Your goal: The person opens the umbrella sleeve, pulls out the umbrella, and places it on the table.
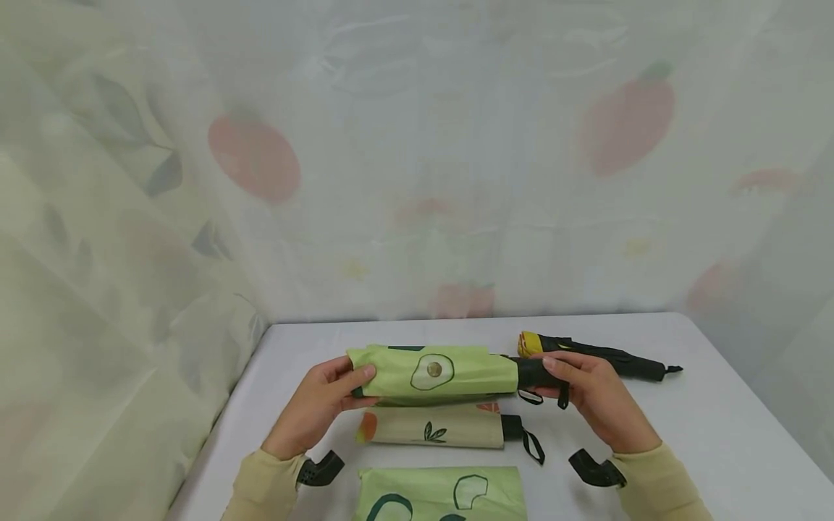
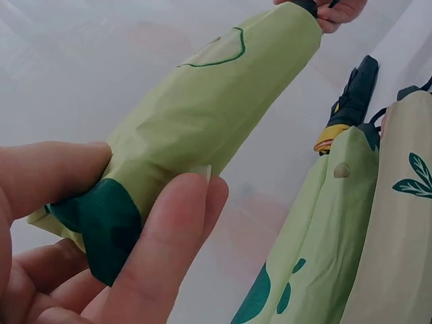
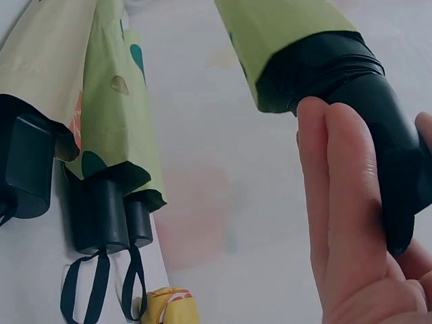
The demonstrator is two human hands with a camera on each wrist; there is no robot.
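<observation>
A light-green folded umbrella (image 1: 469, 374) with an avocado print is held level above the table by both hands. My left hand (image 1: 319, 405) pinches its left end, where a dark-green patch shows between thumb and fingers in the left wrist view. The black handle (image 3: 378, 128) is gripped by my right hand (image 1: 596, 394), and a dark strap loop hangs beneath it. Below lies a beige folded umbrella (image 1: 449, 428) with a leaf print and black handle. More green umbrellas (image 3: 111, 128) lie beside it in the right wrist view, mostly hidden from the head view by the held one.
A black umbrella (image 1: 619, 359) with a yellow end lies at the back right of the white table (image 1: 710, 449). Nearest the front, a green avocado-print item (image 1: 423, 492) is cut off by the frame edge. Fruit-printed curtains (image 1: 417, 145) stand behind and at the sides.
</observation>
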